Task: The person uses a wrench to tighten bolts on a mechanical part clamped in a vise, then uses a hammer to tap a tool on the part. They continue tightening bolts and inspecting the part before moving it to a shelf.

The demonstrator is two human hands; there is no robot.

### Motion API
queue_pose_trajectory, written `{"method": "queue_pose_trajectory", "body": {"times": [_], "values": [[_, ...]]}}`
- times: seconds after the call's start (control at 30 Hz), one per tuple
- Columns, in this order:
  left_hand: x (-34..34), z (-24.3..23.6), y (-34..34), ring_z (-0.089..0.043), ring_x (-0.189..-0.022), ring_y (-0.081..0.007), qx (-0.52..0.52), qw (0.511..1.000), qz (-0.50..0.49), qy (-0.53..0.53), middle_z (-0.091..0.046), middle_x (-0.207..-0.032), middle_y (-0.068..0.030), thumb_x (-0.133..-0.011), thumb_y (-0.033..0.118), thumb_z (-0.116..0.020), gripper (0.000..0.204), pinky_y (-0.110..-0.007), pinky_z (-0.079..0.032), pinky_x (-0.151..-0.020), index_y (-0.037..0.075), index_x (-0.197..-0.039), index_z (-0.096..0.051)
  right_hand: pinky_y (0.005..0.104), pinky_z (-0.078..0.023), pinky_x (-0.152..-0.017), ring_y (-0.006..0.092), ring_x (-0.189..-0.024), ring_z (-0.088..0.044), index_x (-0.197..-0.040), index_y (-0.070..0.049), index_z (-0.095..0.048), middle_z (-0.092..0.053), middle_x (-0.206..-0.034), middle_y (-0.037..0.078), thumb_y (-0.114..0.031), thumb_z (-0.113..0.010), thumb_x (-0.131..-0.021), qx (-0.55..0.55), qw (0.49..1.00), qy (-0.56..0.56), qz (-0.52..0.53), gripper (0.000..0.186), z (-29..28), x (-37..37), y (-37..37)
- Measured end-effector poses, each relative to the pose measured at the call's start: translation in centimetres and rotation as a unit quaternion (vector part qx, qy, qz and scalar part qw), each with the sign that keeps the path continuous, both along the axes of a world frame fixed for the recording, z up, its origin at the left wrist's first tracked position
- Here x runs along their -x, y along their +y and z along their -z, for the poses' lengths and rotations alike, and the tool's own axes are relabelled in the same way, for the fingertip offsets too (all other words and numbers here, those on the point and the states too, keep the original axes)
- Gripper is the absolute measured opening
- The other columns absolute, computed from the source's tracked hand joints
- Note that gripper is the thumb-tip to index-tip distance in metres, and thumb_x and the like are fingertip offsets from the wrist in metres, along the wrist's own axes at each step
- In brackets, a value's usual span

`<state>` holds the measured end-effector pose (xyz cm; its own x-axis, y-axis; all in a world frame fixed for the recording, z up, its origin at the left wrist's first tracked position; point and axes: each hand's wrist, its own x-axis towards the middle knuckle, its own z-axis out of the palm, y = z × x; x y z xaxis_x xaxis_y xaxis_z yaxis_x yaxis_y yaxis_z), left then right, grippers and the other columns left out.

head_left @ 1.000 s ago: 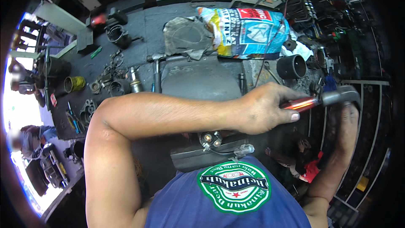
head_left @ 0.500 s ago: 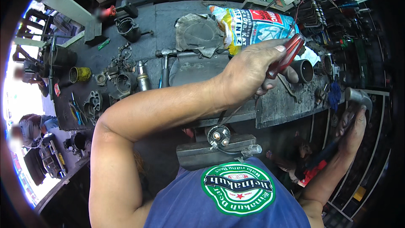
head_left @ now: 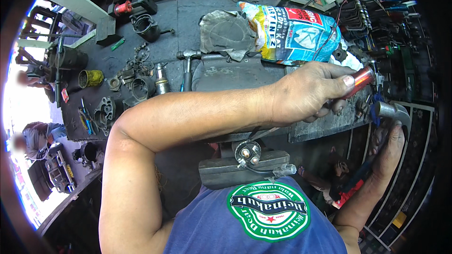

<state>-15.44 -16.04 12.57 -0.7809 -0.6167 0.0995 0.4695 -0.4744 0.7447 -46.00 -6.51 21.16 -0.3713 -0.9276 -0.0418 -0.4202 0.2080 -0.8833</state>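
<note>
My left hand (head_left: 310, 91) is closed round the translucent red handle of a screwdriver (head_left: 361, 82), held over the bench's right part. Most of its shaft is hidden behind the hand. At the far right, my right hand (head_left: 388, 148) grips a hammer (head_left: 393, 110), its metal head above the fist. Close to my body, a round solenoid (head_left: 247, 152) with two copper studs sits at a dark vise (head_left: 223, 171). A short cable with a grey connector (head_left: 286, 170) runs from it to the right.
A workbench (head_left: 183, 14) carries a colourful bag (head_left: 301, 33), a grey rag (head_left: 223, 33), another hammer (head_left: 187, 73), a yellow can (head_left: 90, 79) and metal housings (head_left: 141, 87). Racked tools (head_left: 365, 16) stand at the back right. A person (head_left: 40, 136) is at the far left.
My left hand has moved right and slightly down with the screwdriver, whose handle now lies flatter. The hammer in my right hand has shifted slightly left.
</note>
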Motion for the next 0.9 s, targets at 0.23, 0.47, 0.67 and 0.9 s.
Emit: {"method": "queue_pose_trajectory", "body": {"times": [0.23,0.47,0.67,0.9], "values": [[0.9,1.4,0.7,-0.039,-0.058,-0.0023,-0.011,1.0,-0.002,-0.022,-0.055,-0.085,0.0023,-0.109,0.057,-0.057,0.069,-0.02,-0.029,-0.048,0.006,-0.155,-0.051,0.0222,-0.027,-0.042,0.0037,-0.048,-0.039,-0.106,-0.008,-0.061,-0.047,-0.066,-0.005,-0.058,-0.054,-0.11,0.006,1.0,0.014,0.023,0.051,0.0,-0.6,-0.4],[2.1,0.2,2.8,-0.065,-0.085,-0.0102,0.162,0.984,-0.032,-0.069,-0.072,-0.091,-0.0042,-0.108,0.046,-0.064,0.059,-0.029,-0.055,-0.079,0.003,-0.148,-0.063,0.0227,-0.024,-0.039,0.0032,-0.045,-0.036,-0.122,-0.004,-0.063,-0.044,-0.063,-0.006,-0.057,-0.05,-0.112,0.058,0.998,0.009,0.0,0.055,-3.6,0.4,-1.6],[0.7,-0.3,3.5,-0.067,-0.097,-0.0124,0.142,0.985,-0.094,0.011,-0.076,-0.103,-0.0078,-0.106,0.042,-0.069,0.062,-0.031,-0.057,-0.087,-0.002,-0.149,-0.061,0.02,-0.024,-0.038,0.0017,-0.044,-0.036,-0.141,0.001,-0.055,-0.045,-0.063,-0.006,-0.057,-0.047,-0.112,0.053,0.988,0.07,-0.129,0.065,-5.6,0.6,-0.7],[0.3,-1.0,4.0,-0.07,-0.107,-0.0139,0.188,0.977,-0.101,-0.028,-0.079,-0.116,-0.0152,-0.106,0.033,-0.071,0.053,-0.033,-0.057,-0.096,-0.001,-0.145,-0.063,0.0202,-0.03,-0.038,0.0035,-0.044,-0.039,-0.141,0.006,-0.056,-0.053,-0.065,-0.003,-0.061,-0.046,-0.111,0.121,0.977,0.133,-0.111,0.074,-8.1,0.9,-1.3]]}}
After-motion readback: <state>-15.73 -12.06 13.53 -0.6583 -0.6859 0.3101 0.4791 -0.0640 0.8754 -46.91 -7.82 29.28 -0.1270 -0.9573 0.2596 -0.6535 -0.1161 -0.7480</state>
